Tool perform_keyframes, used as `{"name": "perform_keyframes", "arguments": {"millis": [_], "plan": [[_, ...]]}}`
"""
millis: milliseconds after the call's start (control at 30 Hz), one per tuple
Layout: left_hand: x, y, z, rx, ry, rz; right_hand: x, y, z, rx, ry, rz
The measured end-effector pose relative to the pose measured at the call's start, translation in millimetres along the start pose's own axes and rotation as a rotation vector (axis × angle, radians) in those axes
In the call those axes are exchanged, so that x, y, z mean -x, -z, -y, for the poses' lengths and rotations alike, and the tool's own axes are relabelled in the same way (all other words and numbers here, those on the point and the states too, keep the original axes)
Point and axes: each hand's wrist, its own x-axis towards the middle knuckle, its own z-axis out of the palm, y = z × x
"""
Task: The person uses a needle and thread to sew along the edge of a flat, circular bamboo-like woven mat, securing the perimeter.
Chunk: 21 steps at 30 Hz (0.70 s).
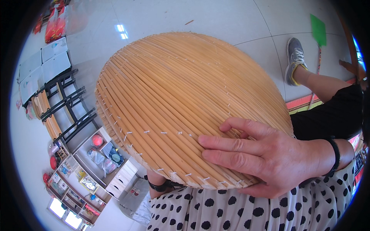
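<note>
A large oval mat of tan plant stalks, stitched with white thread (181, 92), lies tilted over my lap and takes up the middle of the view. My right hand (258, 158) comes in from the right and rests palm down on its near right part. The fingers are spread over the stalks, and the thumb lies at the near rim. A black band circles that wrist. Of my left arm only the wrist with a black band (158, 186) shows below the near left rim. My left hand is hidden under the mat.
Beyond the mat is a pale tiled floor (227, 19). At the right are a leg with a grey shoe (295, 57) and a green fly swatter (318, 30). Folded black-legged furniture (67, 104) and a shelf unit (81, 184) stand at the left. Polka-dot cloth (216, 210) covers my lap.
</note>
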Motion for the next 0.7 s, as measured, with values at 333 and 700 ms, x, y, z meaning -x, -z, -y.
{"name": "perform_keyframes", "arguments": {"millis": [333, 700], "plan": [[4.4, -0.5, 6.2, 0.047, 0.021, 0.012, 0.3, 1.4, 0.3, -0.012, -0.028, 0.008], [2.0, 1.0, 2.1, -0.001, 0.010, -0.005, -0.9, 3.9, 0.8, -0.024, -0.015, -0.008]]}}
